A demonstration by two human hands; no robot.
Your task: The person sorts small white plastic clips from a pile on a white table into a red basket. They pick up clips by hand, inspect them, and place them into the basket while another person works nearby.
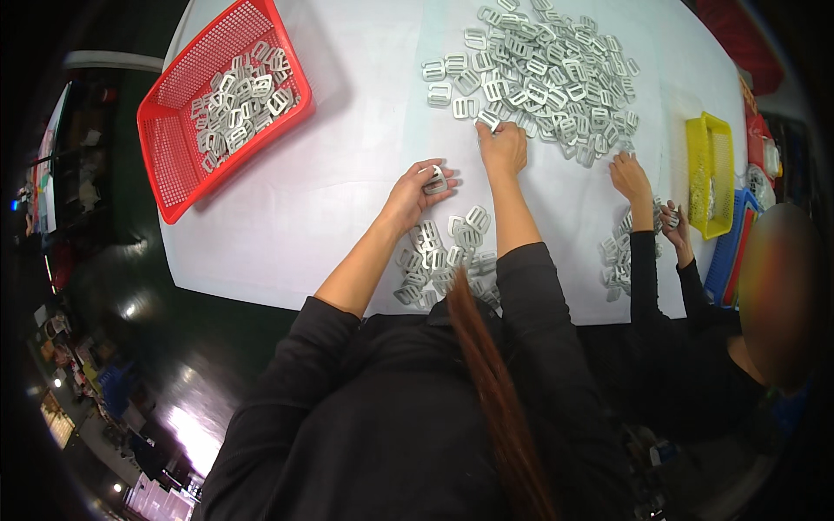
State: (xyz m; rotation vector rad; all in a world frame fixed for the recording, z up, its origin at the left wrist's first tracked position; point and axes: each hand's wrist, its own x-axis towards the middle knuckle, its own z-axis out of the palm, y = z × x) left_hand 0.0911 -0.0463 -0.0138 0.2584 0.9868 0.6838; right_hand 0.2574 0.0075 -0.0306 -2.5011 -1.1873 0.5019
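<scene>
The big buckle pile [543, 74] runs off the top edge. The near pile [443, 260] is partly hidden behind the person's hair and right sleeve. The left hand [413, 195] covers most of one buckle [435, 181]. The co-worker's far hand [673, 221] hides whatever it grips. The yellow basket's [708, 174] contents are too small to tell.

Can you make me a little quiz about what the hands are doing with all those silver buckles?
1. True or false: the left hand holds one silver buckle.
2. What colour is the basket with buckles at the left of the white table? A red, B green, C black.
3. Fill in: the right hand reaches to the edge of the big ____ of buckles.

Key: 1 true; 2 A; 3 pile.
</scene>
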